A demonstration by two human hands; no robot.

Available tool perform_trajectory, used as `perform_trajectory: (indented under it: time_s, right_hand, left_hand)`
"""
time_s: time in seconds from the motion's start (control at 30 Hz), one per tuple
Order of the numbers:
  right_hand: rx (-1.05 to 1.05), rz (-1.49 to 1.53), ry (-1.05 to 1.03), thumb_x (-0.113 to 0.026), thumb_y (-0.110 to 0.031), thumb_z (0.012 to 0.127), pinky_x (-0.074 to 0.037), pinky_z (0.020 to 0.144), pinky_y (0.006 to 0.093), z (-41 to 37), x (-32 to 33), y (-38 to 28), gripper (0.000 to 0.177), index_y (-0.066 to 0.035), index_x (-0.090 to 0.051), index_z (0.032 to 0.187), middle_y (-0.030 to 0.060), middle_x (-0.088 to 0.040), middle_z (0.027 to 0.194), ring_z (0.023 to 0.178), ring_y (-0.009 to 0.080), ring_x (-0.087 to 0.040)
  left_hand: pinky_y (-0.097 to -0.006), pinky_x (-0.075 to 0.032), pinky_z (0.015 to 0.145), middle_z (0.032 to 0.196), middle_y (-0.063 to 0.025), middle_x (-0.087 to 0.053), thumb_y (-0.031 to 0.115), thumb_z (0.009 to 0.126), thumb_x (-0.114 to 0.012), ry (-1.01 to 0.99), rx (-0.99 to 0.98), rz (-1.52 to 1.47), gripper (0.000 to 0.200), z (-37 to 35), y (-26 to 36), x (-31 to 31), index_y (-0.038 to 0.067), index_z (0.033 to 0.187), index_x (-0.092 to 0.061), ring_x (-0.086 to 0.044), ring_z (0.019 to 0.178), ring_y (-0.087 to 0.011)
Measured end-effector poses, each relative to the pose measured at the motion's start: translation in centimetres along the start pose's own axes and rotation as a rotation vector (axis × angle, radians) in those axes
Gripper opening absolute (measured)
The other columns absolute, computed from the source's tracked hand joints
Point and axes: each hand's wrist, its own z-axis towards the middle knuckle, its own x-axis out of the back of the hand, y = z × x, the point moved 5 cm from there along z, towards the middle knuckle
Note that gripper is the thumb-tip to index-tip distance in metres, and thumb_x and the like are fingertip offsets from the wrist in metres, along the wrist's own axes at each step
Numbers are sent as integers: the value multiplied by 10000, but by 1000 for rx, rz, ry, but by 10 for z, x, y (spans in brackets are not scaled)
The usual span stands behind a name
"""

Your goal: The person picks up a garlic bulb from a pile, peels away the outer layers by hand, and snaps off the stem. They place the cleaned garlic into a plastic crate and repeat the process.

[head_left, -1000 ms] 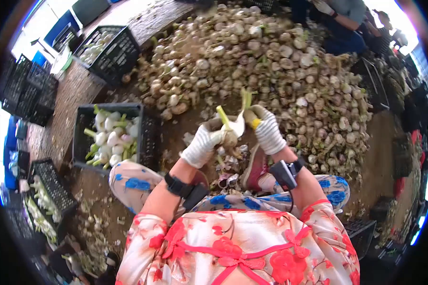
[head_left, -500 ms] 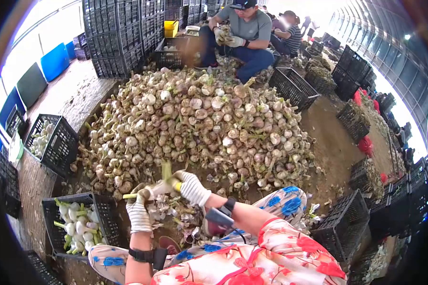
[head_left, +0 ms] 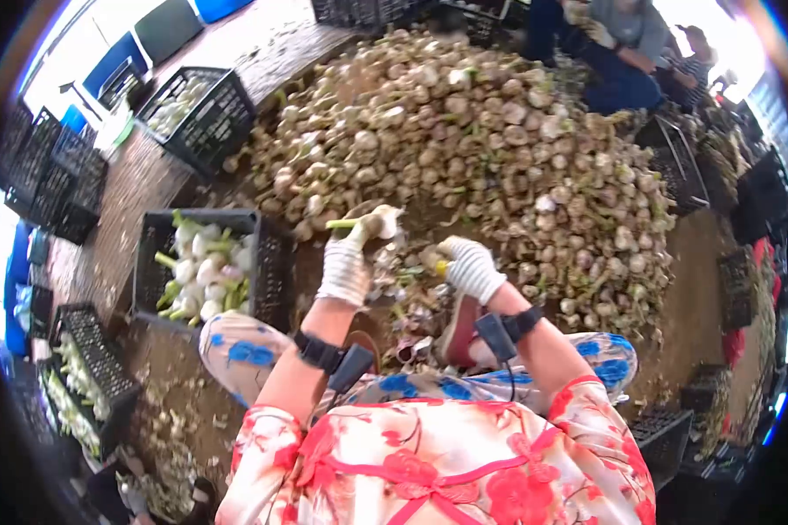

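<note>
My left hand (head_left: 345, 267), in a white striped work glove, is closed on a garlic bulb (head_left: 387, 220). The bulb is white, and its green stem (head_left: 342, 224) sticks out to the left. Apart from it, to the right, is my gloved right hand (head_left: 471, 269), its fingers curled closed. A bit of yellow shows at those fingers, but what they grip is too small to make out. Below and between the hands lies a litter of peeled garlic skins (head_left: 404, 302). The large heap of unpeeled garlic (head_left: 490, 131) spreads out just beyond both hands.
To my left stands a black crate (head_left: 274, 271) holding cleaned garlic with green stems. Another crate (head_left: 214, 131) of white bulbs sits farther up. More crates (head_left: 96, 359) line the far left. A seated co-worker (head_left: 617, 52) is behind the heap, beside a black crate (head_left: 674, 162).
My view has tilted down and turned left. My hands, close together earlier over the garlic, are now apart. The bulb stays in my left hand, with its white surface showing.
</note>
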Motion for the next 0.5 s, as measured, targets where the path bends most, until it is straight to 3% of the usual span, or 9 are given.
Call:
perform_trajectory:
  time_s: [0.03,0.07,0.13,0.27,0.33,0.4,0.43,0.5]
  right_hand:
    - [151,137,192,-600,-436,741,-464,693,370,2,10,-19,434,-35,-606,907,188,-591,870,777,330,-578]
    - [103,252,310,-630,-454,713,-460,710,358,-4,20,-29,499,-18,-585,953,186,-586,938,825,316,-579]
    - [92,432,433,-666,-450,686,-463,702,349,-2,20,-40,545,-7,-562,985,187,-596,909,813,302,-591]
    - [1,396,377,-689,-411,690,-464,632,330,2,26,-51,493,-2,-570,939,161,-618,769,709,282,-608]
    - [-26,700,300,-660,-365,739,-451,585,311,10,17,-37,405,8,-577,874,168,-607,713,644,273,-590]
    - [33,606,321,-630,-330,781,-435,555,290,8,17,-37,351,14,-574,823,139,-598,668,600,221,-566]
    - [-17,699,224,-623,-320,793,-431,547,283,8,13,-33,340,15,-576,829,115,-602,670,607,186,-564]
    - [-63,999,71,-606,-310,817,-438,524,246,6,11,-30,321,9,-590,844,44,-603,674,609,101,-562]
  left_hand:
    - [-265,-505,697,917,-79,-620,48,770,-610,93,18,67,251,-2,3,6,-3,1013,-573,-600,776,-154]
    - [-259,-506,689,910,-78,-619,31,768,-605,157,43,121,247,0,0,6,-6,1010,-570,-600,764,-151]
    - [-255,-505,680,877,-89,-615,-3,761,-597,170,16,86,234,-3,-5,3,-7,992,-566,-600,742,-154]
    - [-255,-501,686,884,-94,-610,4,790,-580,74,-80,202,223,1,-16,13,-7,1012,-558,-592,742,-144]
    - [-253,-497,695,889,-93,-609,10,804,-572,21,-104,263,226,0,-17,15,-8,1029,-553,-589,744,-138]
    - [-246,-484,722,898,-88,-609,36,825,-563,-89,-206,363,244,-2,-16,13,-7,1065,-545,-583,754,-128]
    - [-196,-463,677,835,-17,-605,148,823,-601,-138,-211,378,332,-4,-17,12,-22,1099,-531,-553,727,-72]
    - [-197,-462,676,828,-17,-603,156,824,-602,-166,-177,317,340,-4,-13,13,-29,1098,-528,-551,724,-71]
